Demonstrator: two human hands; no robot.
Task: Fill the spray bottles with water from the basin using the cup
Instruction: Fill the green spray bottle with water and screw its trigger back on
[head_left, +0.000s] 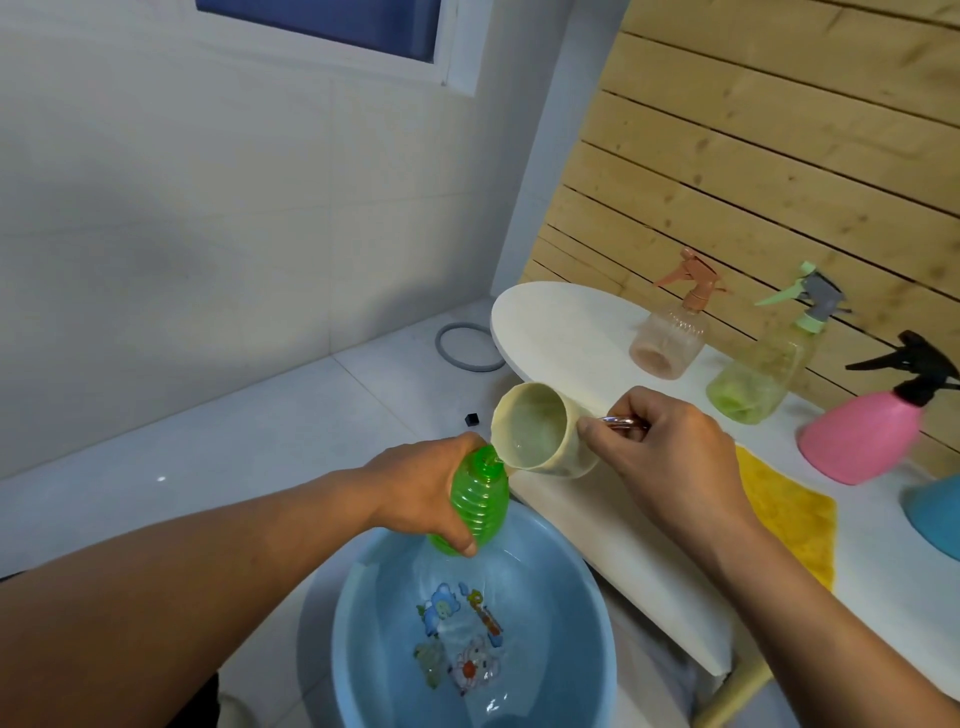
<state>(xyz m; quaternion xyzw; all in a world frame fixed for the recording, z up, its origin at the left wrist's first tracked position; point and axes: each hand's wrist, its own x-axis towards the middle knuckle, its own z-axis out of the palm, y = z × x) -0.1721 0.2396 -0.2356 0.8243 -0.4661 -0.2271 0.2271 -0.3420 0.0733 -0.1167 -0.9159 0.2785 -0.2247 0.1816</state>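
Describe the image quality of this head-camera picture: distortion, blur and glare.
Head view: wide-angle bending curves the wooden slat wall and table; the pink spray bottle near the right edge is smeared; small glints show on the basin water; lighting is soft and even.

Soft, even daylight, faint shadow on the wall (156, 218), wide-angle bending at edges, slight motion blur.

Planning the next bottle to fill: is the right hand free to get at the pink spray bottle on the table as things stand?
Probably not yet. The right hand grips the cup, tipped at the green bottle mouth. Otherwise the pink spray bottle stands unobstructed on that side.
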